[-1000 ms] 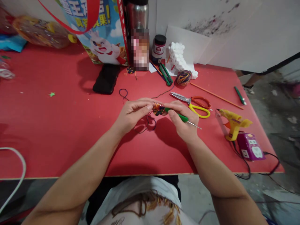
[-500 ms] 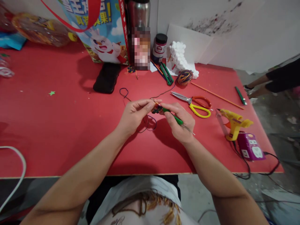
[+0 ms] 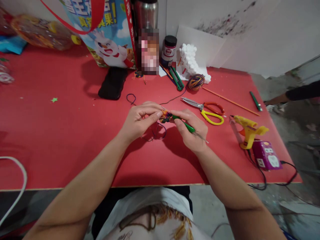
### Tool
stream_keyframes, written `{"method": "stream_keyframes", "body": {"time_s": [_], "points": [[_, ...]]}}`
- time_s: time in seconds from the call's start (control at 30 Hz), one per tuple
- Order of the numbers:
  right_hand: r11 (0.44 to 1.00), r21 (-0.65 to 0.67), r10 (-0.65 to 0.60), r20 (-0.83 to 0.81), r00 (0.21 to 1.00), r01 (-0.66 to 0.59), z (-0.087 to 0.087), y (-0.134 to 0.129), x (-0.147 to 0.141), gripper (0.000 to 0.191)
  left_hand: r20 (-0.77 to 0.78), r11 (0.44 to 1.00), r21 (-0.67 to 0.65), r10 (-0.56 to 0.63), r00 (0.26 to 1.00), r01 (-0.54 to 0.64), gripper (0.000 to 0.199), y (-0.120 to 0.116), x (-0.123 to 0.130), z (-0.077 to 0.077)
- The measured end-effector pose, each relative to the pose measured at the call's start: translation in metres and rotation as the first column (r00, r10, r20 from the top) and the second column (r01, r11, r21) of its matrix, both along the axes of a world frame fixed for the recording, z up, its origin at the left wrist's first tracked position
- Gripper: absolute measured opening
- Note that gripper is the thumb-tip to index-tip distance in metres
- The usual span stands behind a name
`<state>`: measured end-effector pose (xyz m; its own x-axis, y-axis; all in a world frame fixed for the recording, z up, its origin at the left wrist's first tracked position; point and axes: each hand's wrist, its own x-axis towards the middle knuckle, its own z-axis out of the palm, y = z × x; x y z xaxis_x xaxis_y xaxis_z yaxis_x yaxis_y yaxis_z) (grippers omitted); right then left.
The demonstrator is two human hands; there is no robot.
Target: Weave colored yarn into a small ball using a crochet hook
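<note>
Hook over red counter, long way slanting: thin metal end points down-right, toward wrist; green part runs up-left to yarn bit. Right grip pinching hook. Left grip pinching yarn bit's left side. Scissors beyond right grip, tips left. Ball farther back.

The crochet piece is between the left hand and the right hand, the crochet hook in the right. On the surface, the scissors lie behind and right of the right hand, the glue gun farther right. The yarn ball lies behind the scissors; the phone lies before the bag, left of the jar.
</note>
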<state>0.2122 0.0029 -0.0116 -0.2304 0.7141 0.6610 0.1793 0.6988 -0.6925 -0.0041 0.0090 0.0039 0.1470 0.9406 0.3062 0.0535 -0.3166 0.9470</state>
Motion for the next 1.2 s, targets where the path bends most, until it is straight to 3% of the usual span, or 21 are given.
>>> {"method": "stream_keyframes", "body": {"time_s": [0.2,0.3,0.4,0.53,0.67,0.8,1.0,1.2], "points": [[1.0,-0.015,-0.016,0.051,0.999,0.017,-0.003,0.001,-0.001,0.025,-0.177,1.0,0.024,-0.006,0.984,0.01,0.027,0.003,-0.004,0.006],[1.0,-0.01,-0.019,0.056,0.998,0.02,-0.004,0.002,-0.001,0.025,-0.19,1.0,0.0,-0.009,0.982,0.01,0.028,0.0,-0.004,0.01],[1.0,0.007,-0.015,0.059,0.998,0.015,-0.005,0.002,-0.002,0.026,-0.047,0.984,-0.176,0.006,0.999,-0.015,0.025,-0.003,-0.001,0.011],[1.0,0.017,-0.006,0.066,0.998,0.005,-0.006,0.003,-0.003,0.028,0.198,0.909,-0.416,0.045,0.979,0.042,0.023,-0.004,0.007,0.005],[1.0,0.011,-0.02,0.07,0.997,0.02,-0.006,0.002,-0.004,0.027,0.32,0.908,-0.4,0.014,0.947,0.122,0.027,-0.003,0.015,-0.002],[1.0,-0.017,-0.002,0.064,0.998,0.003,-0.007,0.0,-0.005,0.03,0.324,0.918,-0.391,0.067,0.944,0.069,0.026,-0.004,0.022,-0.004],[1.0,-0.001,-0.011,0.036,0.999,0.011,-0.006,-0.001,-0.005,0.031,0.467,0.897,-0.439,0.189,0.864,0.041,0.019,-0.006,0.028,-0.008],[1.0,0.015,-0.016,0.042,0.999,0.016,-0.005,-0.002,-0.005,0.03,0.479,0.88,-0.474,0.239,0.845,0.02,0.019,-0.007,0.028,-0.003]]}}
